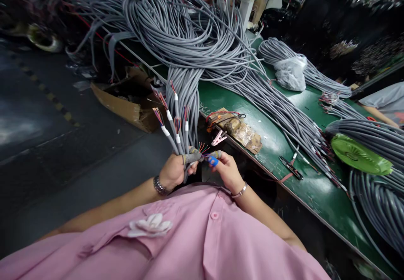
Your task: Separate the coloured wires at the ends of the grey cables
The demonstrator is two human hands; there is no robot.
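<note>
My left hand (173, 171) is closed around several grey cables (172, 124) in front of my body. Their upper ends stand up, each with a white band and a tuft of thin coloured wires (158, 116). My right hand (229, 171) pinches close beside it, its fingertips at a fan of fine coloured wires (203, 148) that spreads between both hands. Blue tape (213, 161) wraps one right fingertip, and greyish wraps cover other fingers. Exactly how many wires sit in the right pinch is too small to tell.
A big pile of grey cable coils (189, 40) covers the green table (303, 141). Near its edge lie a taped cardboard piece (243, 134), a pink clip (219, 137) and dark cutters (291, 167). Beyond are a green fan-like object (360, 153), a plastic bag (291, 73) and, at left, an open carton (126, 103).
</note>
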